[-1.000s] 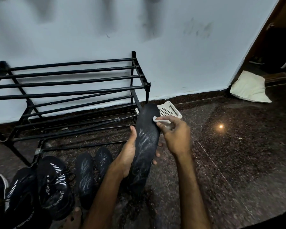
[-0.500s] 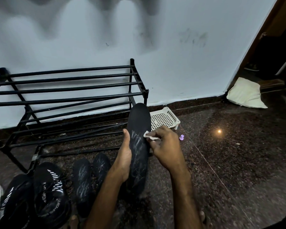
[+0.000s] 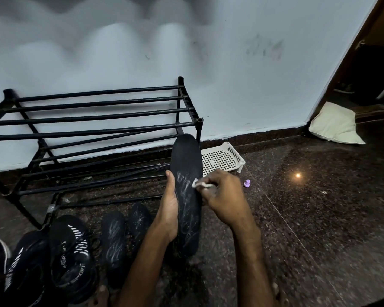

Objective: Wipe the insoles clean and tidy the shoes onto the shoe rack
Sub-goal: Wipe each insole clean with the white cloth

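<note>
left hand [image 3: 167, 209] gripping black insole [image 3: 187, 196] by its left edge, right hand [image 3: 225, 197] pinching white wipe [image 3: 201, 184] on it, shoe rack [image 3: 93, 129] far left, bare floor [image 3: 319, 207] right

Perhaps 3 black shoes [image 3: 31, 269], partly beyond the lower-left edge.

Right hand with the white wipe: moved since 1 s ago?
Yes. The right hand drew the small white wipe down the black insole, toward the person: from level with the white perforated plastic basket to clearly nearer than it.
</note>
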The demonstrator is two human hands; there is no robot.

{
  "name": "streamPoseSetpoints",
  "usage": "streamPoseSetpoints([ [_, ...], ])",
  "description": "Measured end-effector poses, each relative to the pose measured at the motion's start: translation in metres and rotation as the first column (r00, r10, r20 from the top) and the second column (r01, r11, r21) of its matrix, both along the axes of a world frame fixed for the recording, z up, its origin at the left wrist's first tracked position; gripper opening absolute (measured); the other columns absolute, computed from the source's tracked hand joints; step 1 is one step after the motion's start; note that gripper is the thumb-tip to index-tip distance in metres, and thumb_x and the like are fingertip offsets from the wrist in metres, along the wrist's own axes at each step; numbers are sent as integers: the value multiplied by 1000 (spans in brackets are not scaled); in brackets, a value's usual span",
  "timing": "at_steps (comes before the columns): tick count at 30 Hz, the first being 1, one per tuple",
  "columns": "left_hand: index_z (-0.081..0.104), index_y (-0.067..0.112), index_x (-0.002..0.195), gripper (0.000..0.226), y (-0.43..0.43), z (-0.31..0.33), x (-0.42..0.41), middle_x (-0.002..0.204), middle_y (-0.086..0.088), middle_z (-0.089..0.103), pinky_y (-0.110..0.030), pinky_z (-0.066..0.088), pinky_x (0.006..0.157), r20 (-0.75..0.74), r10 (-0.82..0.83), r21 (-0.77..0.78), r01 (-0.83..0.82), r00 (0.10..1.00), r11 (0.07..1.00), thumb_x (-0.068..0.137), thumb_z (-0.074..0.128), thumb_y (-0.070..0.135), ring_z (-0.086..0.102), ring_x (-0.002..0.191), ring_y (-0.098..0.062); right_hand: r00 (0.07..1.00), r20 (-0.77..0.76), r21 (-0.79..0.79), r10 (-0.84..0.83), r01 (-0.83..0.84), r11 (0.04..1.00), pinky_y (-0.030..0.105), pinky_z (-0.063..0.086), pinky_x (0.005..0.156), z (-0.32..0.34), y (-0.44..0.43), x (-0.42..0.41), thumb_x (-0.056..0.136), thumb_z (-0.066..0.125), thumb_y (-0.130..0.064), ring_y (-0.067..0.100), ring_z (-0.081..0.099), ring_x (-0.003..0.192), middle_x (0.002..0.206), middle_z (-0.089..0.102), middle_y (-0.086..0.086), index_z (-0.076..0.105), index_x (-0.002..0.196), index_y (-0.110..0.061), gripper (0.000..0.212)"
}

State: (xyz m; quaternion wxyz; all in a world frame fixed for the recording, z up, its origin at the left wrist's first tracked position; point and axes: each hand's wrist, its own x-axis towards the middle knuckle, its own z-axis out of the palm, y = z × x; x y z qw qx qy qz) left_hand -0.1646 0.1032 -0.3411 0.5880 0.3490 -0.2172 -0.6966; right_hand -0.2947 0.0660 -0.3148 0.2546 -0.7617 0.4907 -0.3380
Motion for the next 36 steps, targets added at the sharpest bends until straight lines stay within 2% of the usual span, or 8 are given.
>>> streamPoseSetpoints([
  [11, 59, 11, 132, 77, 0, -5, -2, 132, -16, 62, -39, 48, 96, 55, -48, 3, 48, 997, 999, 97, 19, 66, 60, 118, -26, 984, 16, -131, -178, 178, 975, 24, 53, 84, 7, -3, 8, 83, 75, -13, 10, 62, 85, 96, 66, -1, 76, 97, -11, 14],
  [16, 67, 3, 116, 78, 0, -4, -2, 119, -20, 64, -39, 49, 97, -17, -43, 7, 44, 999, 999, 94, 28, 68, 64, 110, -28, 989, 94, 17, 119, -121, 993, 14, 50, 76, 13, 4, 12, 80, 78, -17, 1, 63, 85, 91, 68, -8, 78, 92, -20, 12],
  [19, 58, 8, 134, 78, 1, -6, -2, 137, -18, 58, -44, 35, 113, -8, -57, 17, 57, 998, 998, 97, 22, 66, 53, 130, -27, 998, 44, -75, -46, 49, 996, 22, 53, 82, 13, -2, 8, 81, 77, -15, 5, 63, 87, 94, 68, -5, 77, 95, -15, 14],
  [21, 58, 10, 135, 76, 2, -5, -4, 137, -16, 58, -41, 35, 112, -8, -46, 20, 46, 999, 999, 98, 21, 64, 52, 131, -25, 991, 61, -127, -117, 124, 984, 23, 53, 85, 16, -2, 10, 82, 76, -14, 7, 63, 87, 95, 66, -4, 76, 97, -12, 14],
  [26, 77, 13, 104, 81, 7, 2, -2, 119, -18, 67, -42, 44, 103, -2, -43, 6, 43, 999, 999, 92, 21, 69, 65, 110, -26, 984, 54, -22, 167, -166, 986, 21, 53, 77, 18, 4, 9, 80, 78, -14, 2, 63, 83, 89, 67, -8, 78, 91, -20, 13],
  [30, 75, 20, 113, 81, 6, 5, -5, 129, -13, 65, -37, 44, 102, 42, -66, 30, 65, 997, 997, 93, 14, 68, 62, 118, -22, 998, 56, -179, -28, 38, 983, 18, 51, 80, 18, -3, 14, 81, 76, -12, 3, 62, 84, 92, 66, -6, 77, 93, -16, 13],
  [33, 77, 14, 102, 79, 9, 8, -5, 115, -15, 71, -32, 56, 88, 31, -59, 8, 59, 998, 998, 96, 16, 64, 69, 105, -21, 990, 47, -86, 133, -129, 988, 14, 48, 76, 18, 1, 14, 80, 77, -13, 2, 62, 83, 90, 66, -7, 78, 92, -20, 14],
  [36, 68, 11, 121, 84, 7, 4, 1, 115, -16, 70, -38, 50, 85, 38, -89, 27, 88, 995, 996, 91, 18, 72, 69, 100, -26, 997, -40, -69, 61, -64, 996, 21, 51, 81, 17, -2, 7, 81, 76, -13, 3, 62, 85, 92, 67, -8, 78, 91, -22, 14],
])
